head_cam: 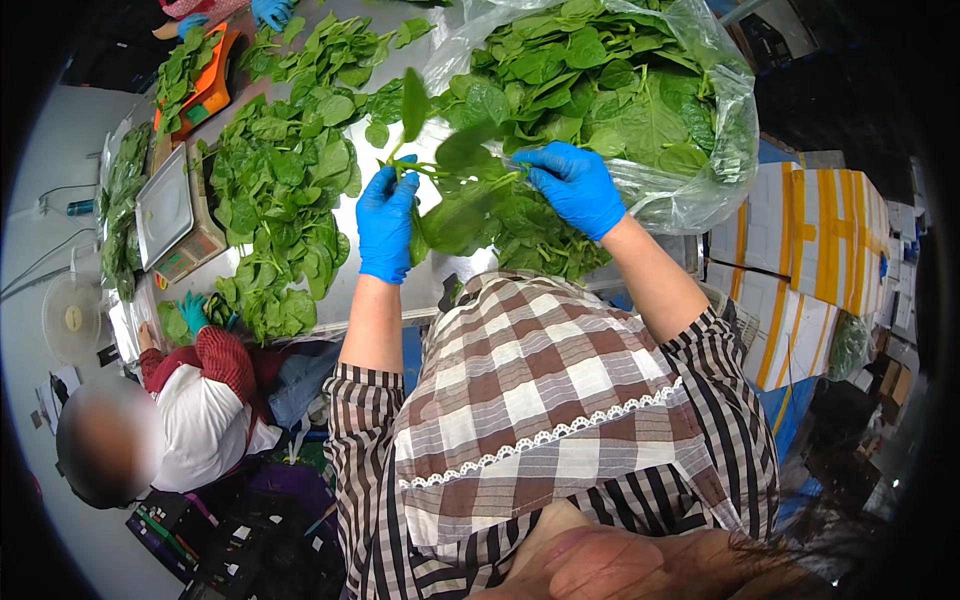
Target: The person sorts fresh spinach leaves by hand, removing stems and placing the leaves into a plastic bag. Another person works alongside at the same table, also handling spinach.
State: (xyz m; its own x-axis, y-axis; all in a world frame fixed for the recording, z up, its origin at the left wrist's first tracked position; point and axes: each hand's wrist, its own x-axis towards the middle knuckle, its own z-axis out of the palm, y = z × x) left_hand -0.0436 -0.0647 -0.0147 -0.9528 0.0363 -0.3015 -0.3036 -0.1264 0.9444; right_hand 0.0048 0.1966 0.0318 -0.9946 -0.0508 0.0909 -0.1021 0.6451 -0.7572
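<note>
My left hand (pixel 386 221), in a blue glove, pinches the stem of a leafy green sprig (pixel 457 210) above the metal table. My right hand (pixel 576 184), gloved alike, has its thumb and forefinger closed on the pale end of a stem at the sprig's right side. Some of the sprig's broad leaves are blurred. Below my right hand lies a heap of loose greens (pixel 551 244) at the near edge. Just beyond it, a large transparent plastic bag (pixel 686 199) holds a mass of the same leaves (pixel 637 112).
A long pile of greens (pixel 281 187) covers the table's left part. Beside it are a weighing scale (pixel 169 206) and an orange basket (pixel 214 86). A co-worker (pixel 199 397) sits at left; another person's gloved hand (pixel 271 11) shows at the top. Taped white foam boxes (pixel 832 240) stand at right.
</note>
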